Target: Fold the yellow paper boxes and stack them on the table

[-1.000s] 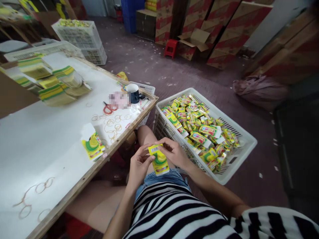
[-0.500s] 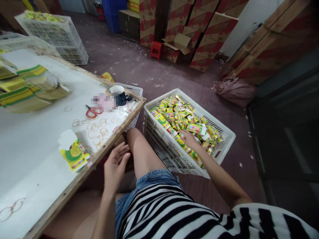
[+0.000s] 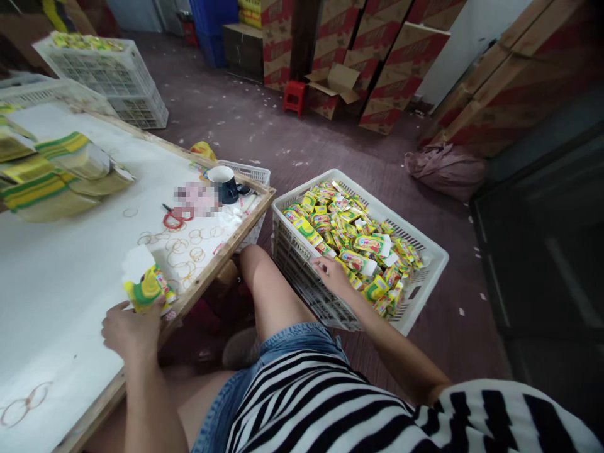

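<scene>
My left hand (image 3: 134, 330) is at the table's edge, its fingers and thumb round the lower end of a small stack of flat yellow-and-green cartons (image 3: 145, 288) with white flaps. Over the near rim of a white plastic crate (image 3: 427, 277) hovers my right hand (image 3: 333, 277), fingers loosely curled and no object visible in them. Many filled yellow cartons (image 3: 323, 220) lie heaped in that crate. One carton with a raised white flap (image 3: 358, 261) rests on the heap just beyond my right hand.
On the white table (image 3: 94, 264) are bundles of flat cartons (image 3: 70, 163), rubber bands (image 3: 189, 255), red-handled scissors (image 3: 173, 217) and a dark mug (image 3: 226, 185). Stacked crates (image 3: 127, 82) stand beyond. A red stool (image 3: 294, 97), cardboard boxes (image 3: 387, 75) and a sack (image 3: 443, 170) are on the floor.
My left hand has moved left from above my lap to the carton stack on the table. My right hand has drawn back toward the crate's near rim, leaving a carton on the heap.
</scene>
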The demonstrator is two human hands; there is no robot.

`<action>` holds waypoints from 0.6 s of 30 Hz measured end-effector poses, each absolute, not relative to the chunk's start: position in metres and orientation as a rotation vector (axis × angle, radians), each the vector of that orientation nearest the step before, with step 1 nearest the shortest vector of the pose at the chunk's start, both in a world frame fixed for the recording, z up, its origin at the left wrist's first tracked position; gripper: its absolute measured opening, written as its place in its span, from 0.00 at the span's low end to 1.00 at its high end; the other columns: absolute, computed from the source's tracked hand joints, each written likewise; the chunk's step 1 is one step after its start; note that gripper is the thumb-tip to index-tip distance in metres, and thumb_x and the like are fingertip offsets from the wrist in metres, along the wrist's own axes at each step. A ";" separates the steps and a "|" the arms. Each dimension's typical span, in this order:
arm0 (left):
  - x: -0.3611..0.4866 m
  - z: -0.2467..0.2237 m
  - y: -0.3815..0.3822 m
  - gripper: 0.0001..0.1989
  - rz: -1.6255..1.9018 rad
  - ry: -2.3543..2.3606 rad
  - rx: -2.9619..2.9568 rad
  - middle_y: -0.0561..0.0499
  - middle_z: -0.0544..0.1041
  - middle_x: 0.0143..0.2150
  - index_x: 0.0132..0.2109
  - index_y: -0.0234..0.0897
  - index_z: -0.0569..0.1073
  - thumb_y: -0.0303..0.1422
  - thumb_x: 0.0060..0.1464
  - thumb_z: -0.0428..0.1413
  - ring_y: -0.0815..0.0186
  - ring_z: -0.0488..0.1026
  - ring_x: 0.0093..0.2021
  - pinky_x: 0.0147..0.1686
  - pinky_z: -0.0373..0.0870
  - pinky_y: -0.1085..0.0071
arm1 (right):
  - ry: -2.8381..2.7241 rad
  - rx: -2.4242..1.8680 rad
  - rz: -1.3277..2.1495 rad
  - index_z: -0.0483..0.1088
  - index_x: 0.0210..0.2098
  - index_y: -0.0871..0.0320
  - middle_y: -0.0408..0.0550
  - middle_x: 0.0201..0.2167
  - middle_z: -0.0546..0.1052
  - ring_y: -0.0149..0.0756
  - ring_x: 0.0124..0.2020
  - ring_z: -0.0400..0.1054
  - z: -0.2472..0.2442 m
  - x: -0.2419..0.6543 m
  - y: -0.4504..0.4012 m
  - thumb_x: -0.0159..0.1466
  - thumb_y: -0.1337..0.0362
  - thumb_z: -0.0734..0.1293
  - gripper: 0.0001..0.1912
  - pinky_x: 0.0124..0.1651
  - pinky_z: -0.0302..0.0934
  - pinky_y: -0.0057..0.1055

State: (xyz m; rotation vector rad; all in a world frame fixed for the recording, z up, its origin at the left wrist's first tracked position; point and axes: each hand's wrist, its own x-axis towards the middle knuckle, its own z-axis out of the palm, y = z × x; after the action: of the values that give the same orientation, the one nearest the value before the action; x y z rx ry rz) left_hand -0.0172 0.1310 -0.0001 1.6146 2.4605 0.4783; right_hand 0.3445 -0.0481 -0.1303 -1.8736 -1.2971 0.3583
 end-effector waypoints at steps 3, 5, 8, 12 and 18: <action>-0.025 -0.002 0.137 0.23 0.518 2.427 1.551 0.41 0.77 0.37 0.41 0.32 0.74 0.41 0.38 0.64 0.45 0.74 0.47 0.50 0.68 0.49 | -1.332 -1.751 0.391 0.75 0.40 0.58 0.48 0.36 0.77 0.35 0.33 0.69 -0.115 0.315 -0.035 0.65 0.68 0.62 0.10 0.41 0.64 0.32; -0.029 -0.003 0.139 0.14 0.542 2.385 1.515 0.52 0.70 0.25 0.30 0.37 0.71 0.40 0.38 0.63 0.48 0.74 0.40 0.48 0.69 0.52 | -1.353 -1.683 0.412 0.75 0.41 0.57 0.48 0.37 0.77 0.34 0.35 0.69 -0.104 0.300 -0.028 0.66 0.68 0.61 0.10 0.40 0.64 0.31; -0.031 -0.002 0.142 0.15 0.599 2.335 1.486 0.57 0.60 0.20 0.24 0.40 0.63 0.38 0.37 0.63 0.51 0.73 0.37 0.46 0.70 0.55 | -1.389 -1.600 0.441 0.75 0.41 0.57 0.47 0.37 0.76 0.33 0.34 0.68 -0.089 0.280 -0.018 0.66 0.70 0.62 0.10 0.38 0.63 0.29; -0.032 -0.003 0.145 0.21 0.685 2.338 1.458 0.59 0.59 0.19 0.23 0.42 0.58 0.36 0.31 0.65 0.53 0.73 0.33 0.41 0.71 0.56 | -1.404 -1.480 0.504 0.75 0.39 0.58 0.46 0.33 0.74 0.31 0.31 0.66 -0.077 0.260 -0.009 0.65 0.71 0.63 0.09 0.36 0.61 0.29; -0.046 -0.017 0.153 0.20 0.830 2.175 1.579 0.57 0.60 0.16 0.21 0.42 0.59 0.37 0.29 0.66 0.50 0.71 0.28 0.35 0.69 0.52 | -1.379 -1.415 0.555 0.74 0.37 0.59 0.46 0.31 0.73 0.31 0.28 0.64 -0.078 0.247 -0.008 0.64 0.69 0.63 0.08 0.32 0.59 0.28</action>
State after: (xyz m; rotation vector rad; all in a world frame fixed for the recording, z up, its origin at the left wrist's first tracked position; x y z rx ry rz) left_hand -0.0460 0.1530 -0.0172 1.5789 2.1752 0.8297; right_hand 0.2469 -0.0078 -0.0776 -1.4151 -1.3794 0.5546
